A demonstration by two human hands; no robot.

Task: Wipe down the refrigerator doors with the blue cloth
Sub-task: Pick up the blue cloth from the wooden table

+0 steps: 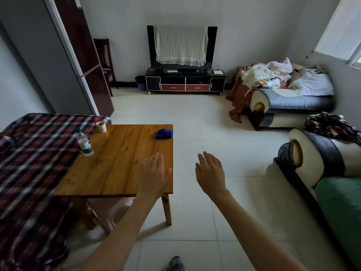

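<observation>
My left hand [154, 173] over the table [117, 163], right hand [210, 173] beside it, both straight-fingered, empty, blue cloth [164, 133] on its far corner

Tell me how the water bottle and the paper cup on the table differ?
The water bottle is clear plastic with a green label; the paper cup is opaque and pale. The bottle is taller and capped; the cup is short and open-topped. The cup sits at the far left corner, the bottle nearer. Both stand upright on the wooden table.
</observation>
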